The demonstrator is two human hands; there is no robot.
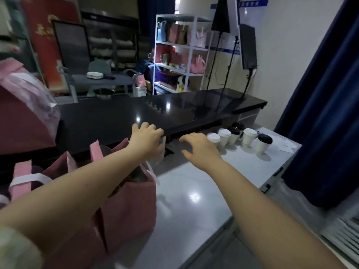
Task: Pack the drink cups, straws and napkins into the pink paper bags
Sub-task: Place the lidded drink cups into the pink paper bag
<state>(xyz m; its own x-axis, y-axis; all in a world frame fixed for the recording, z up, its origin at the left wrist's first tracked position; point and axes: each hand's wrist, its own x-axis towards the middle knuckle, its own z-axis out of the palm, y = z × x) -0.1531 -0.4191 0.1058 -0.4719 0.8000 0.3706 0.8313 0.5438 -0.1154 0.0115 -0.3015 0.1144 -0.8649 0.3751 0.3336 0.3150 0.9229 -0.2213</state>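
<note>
My left hand [147,138] hovers over the open pink paper bag [130,206], fingers curled round a pale thing that looks like a white drink cup [162,141], mostly hidden by the hand. My right hand [198,147] reaches out with fingers spread and holds nothing, just left of a row of drink cups on the white table [194,210]. The nearest cup [213,138] has a white lid; the cup at the right end [263,143] has a black lid. More pink bags [21,181] stand at the left. Loose white paper [285,145] lies beyond the cups.
A glossy black counter [116,117] runs behind the table, with a large pink bag [23,117] on its left end. A dark blue curtain [320,113] hangs at the right. A white shelf [180,55] with bags stands further back.
</note>
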